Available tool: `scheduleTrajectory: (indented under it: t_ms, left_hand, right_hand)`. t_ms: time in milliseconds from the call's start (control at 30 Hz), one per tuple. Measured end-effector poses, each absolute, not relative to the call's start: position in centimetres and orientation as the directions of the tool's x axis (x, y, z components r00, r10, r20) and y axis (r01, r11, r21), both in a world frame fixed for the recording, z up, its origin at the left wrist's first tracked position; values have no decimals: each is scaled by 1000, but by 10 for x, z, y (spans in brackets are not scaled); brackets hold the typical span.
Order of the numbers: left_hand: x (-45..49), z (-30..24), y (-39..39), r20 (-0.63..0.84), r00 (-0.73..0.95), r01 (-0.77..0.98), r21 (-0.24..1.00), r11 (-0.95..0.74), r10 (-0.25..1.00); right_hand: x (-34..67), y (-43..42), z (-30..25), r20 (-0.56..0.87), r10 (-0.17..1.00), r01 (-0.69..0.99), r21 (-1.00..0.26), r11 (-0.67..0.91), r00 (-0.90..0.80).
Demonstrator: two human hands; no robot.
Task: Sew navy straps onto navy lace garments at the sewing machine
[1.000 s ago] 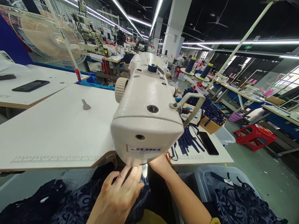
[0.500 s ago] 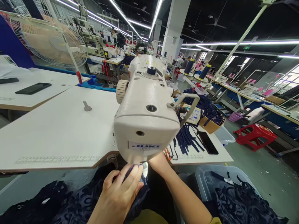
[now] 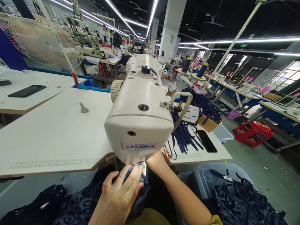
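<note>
A white JUKI sewing machine point(image 3: 140, 125) stands straight in front of me, its head hiding the needle area. Just below the head, my left hand point(image 3: 120, 190) is closed on a dark navy patterned garment piece point(image 3: 142, 195), its fingers close together over the fabric. The cloth hangs down towards my lap. My right hand point(image 3: 156, 163) reaches in under the right side of the head. Its fingers are hidden behind the machine, so what they touch does not show. A bright light falls between the hands.
Navy fabric strips point(image 3: 184, 137), orange-handled snips point(image 3: 166, 152) and a phone point(image 3: 207, 141) lie right of the machine. Patterned garments fill a clear plastic bin point(image 3: 199, 178) at lower right; more dark garments point(image 3: 42, 203) lie at lower left. A flat metal piece point(image 3: 83, 108) rests on the left tabletop.
The view has shifted slightly, so the machine and table appear a little further left. Both hands keep nearly the same place under the machine head, and the left still holds the cloth.
</note>
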State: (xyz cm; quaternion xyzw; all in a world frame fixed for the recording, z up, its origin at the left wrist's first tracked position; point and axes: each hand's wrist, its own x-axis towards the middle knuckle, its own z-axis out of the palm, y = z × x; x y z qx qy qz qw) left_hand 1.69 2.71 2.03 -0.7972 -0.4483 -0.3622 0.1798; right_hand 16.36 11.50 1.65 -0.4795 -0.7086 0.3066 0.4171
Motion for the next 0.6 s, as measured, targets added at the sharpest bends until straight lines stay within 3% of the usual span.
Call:
scheduleTrajectory:
  t_ms: [67,200,600]
  left_hand:
    - [17,23,26,720,356,836,40,-548,596]
    - [20,22,22,700,258,842,176,-510,666]
    - [25,22,24,721,252,849,156,-505,646]
  right_hand:
    - [163,117,16,306,934,442,-823,357,-184]
    - [162,119,14,326,928,476,-798,371,-178]
    - [162,113,14,290,937,520,-780,348,-193]
